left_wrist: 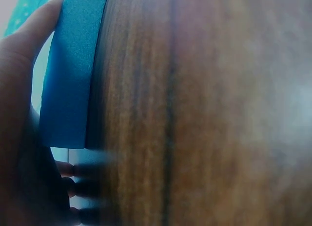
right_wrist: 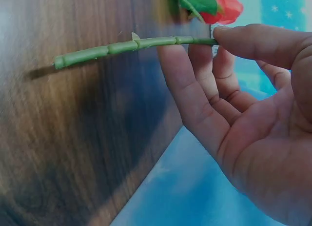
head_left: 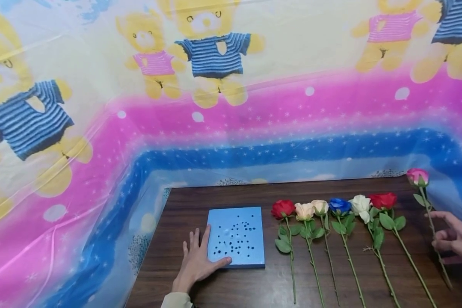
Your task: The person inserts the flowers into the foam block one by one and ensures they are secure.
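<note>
My left hand (head_left: 199, 259) lies with fingers spread at the near left corner of a blue foam block (head_left: 236, 235) dotted with small dark holes. Its thumb reaches along the block's near side, and the left wrist view shows the thumb (left_wrist: 36, 28) against the foam (left_wrist: 73, 74). At the table's right edge my right hand (head_left: 456, 239) pinches the stem of a pink artificial rose (head_left: 418, 176). In the right wrist view the thumb and fingers hold the green stem (right_wrist: 119, 48), its cut end pointing away over the tabletop.
Several roses lie in a row between the hands: a red rose (head_left: 282, 209), two peach ones, a blue rose (head_left: 339, 206), a white rose (head_left: 361, 207) and another red rose (head_left: 383, 200). A bear-print cloth (head_left: 231, 124) hangs behind the dark wooden table (head_left: 192, 196).
</note>
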Tool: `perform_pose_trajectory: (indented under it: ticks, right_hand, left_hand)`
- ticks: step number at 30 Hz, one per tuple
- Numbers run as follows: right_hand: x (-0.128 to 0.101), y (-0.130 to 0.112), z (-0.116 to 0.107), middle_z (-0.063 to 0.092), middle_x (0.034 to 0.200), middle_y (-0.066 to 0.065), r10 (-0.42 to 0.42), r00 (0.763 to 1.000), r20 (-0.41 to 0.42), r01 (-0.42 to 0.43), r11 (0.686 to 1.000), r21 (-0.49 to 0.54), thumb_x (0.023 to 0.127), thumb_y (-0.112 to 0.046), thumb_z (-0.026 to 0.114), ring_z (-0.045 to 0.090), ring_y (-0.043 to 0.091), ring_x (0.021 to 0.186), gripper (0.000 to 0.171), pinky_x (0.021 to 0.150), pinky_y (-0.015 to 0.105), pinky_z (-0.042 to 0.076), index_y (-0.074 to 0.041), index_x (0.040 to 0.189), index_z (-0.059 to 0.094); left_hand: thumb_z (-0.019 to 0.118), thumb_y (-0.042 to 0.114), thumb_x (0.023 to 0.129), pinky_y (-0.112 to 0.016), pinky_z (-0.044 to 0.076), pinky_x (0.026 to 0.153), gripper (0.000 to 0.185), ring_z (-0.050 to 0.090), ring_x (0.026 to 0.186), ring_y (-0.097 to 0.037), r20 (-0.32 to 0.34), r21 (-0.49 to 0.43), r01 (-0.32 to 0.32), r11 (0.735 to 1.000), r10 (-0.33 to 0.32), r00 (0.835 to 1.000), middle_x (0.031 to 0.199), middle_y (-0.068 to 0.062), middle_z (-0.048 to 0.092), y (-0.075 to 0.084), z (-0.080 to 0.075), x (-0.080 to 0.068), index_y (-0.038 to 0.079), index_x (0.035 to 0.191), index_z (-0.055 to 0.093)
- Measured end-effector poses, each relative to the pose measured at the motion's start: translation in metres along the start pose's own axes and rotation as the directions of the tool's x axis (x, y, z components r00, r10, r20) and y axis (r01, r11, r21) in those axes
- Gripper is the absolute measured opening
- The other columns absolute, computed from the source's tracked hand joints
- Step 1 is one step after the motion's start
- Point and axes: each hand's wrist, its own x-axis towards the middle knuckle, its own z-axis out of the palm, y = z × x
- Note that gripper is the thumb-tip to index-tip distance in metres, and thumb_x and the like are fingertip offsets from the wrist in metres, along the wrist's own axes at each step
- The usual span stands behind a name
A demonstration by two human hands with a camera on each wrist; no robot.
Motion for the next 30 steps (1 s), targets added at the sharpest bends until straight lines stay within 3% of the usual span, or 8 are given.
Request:
perform_pose_trajectory:
  ticks: [7, 9, 15, 20, 24, 30]
  right_hand:
    - [-0.005, -0.022, 0.009, 0.057, 0.091, 0.003, -0.187, 0.978, -0.096, 0.184, 0.982, -0.046, 0.100, 0.013, 0.064, 0.064, 0.017, 0.076, 0.102, 0.057, 0.050, 0.064, -0.069, 0.145, 0.022]
    - [-0.005, -0.029, 0.010, 0.057, 0.091, 0.005, -0.249, 0.963, -0.105, 0.244, 0.968, -0.057, 0.101, 0.016, 0.064, 0.064, 0.017, 0.074, 0.101, 0.055, 0.049, 0.063, -0.062, 0.153, 0.024]
    - [-0.004, -0.052, 0.015, 0.055, 0.098, 0.011, -0.333, 0.933, -0.135, 0.316, 0.940, -0.132, 0.104, 0.015, 0.064, 0.068, 0.013, 0.079, 0.097, 0.057, 0.045, 0.065, -0.053, 0.160, 0.022]
    - [-0.002, -0.071, 0.020, 0.056, 0.100, 0.011, -0.382, 0.916, -0.121, 0.369, 0.922, -0.115, 0.106, 0.013, 0.064, 0.073, 0.013, 0.083, 0.090, 0.061, 0.045, 0.067, -0.045, 0.162, 0.027]
    - [-0.001, -0.080, 0.021, 0.057, 0.098, 0.008, -0.467, 0.874, -0.136, 0.454, 0.884, -0.117, 0.103, 0.020, 0.063, 0.074, 0.017, 0.080, 0.088, 0.062, 0.044, 0.068, -0.035, 0.163, 0.030]
    - [0.000, -0.092, 0.024, 0.060, 0.097, 0.009, -0.555, 0.812, -0.180, 0.541, 0.832, -0.123, 0.099, 0.024, 0.065, 0.074, 0.018, 0.077, 0.092, 0.061, 0.043, 0.068, -0.032, 0.164, 0.033]
  left_hand:
    - [0.078, 0.085, 0.083, -0.084, 0.000, 0.127, 0.132, 0.002, 0.169, -0.056, 0.006, -0.001, -0.005, 1.000, 0.005, 1.000, 0.183, -0.031, 0.009, 0.001, 0.002, 0.002, 0.026, 0.182, 0.014]
    - [0.078, 0.085, 0.083, -0.084, 0.000, 0.127, 0.132, 0.002, 0.169, -0.055, 0.006, -0.003, -0.008, 1.000, 0.008, 1.000, 0.183, -0.031, 0.009, 0.001, 0.003, 0.002, 0.026, 0.182, 0.013]
    - [0.079, 0.085, 0.083, -0.084, -0.001, 0.127, 0.133, 0.001, 0.169, -0.056, 0.013, -0.019, 0.004, 1.000, -0.004, 1.000, 0.183, -0.032, 0.009, 0.002, 0.001, 0.000, 0.025, 0.182, 0.014]
    - [0.080, 0.084, 0.082, -0.083, -0.001, 0.128, 0.134, 0.001, 0.169, -0.057, 0.016, -0.013, 0.030, 0.999, -0.030, 0.999, 0.183, -0.033, 0.009, 0.001, 0.000, -0.004, 0.024, 0.182, 0.015]
    - [0.080, 0.084, 0.083, -0.083, -0.001, 0.128, 0.133, 0.001, 0.169, -0.057, 0.011, -0.010, 0.024, 1.000, -0.024, 1.000, 0.182, -0.033, 0.010, 0.000, 0.000, -0.004, 0.023, 0.182, 0.015]
    - [0.080, 0.084, 0.083, -0.083, -0.002, 0.128, 0.132, 0.000, 0.169, -0.056, 0.011, -0.014, 0.011, 1.000, -0.010, 1.000, 0.182, -0.033, 0.009, 0.001, -0.001, 0.002, 0.024, 0.182, 0.015]
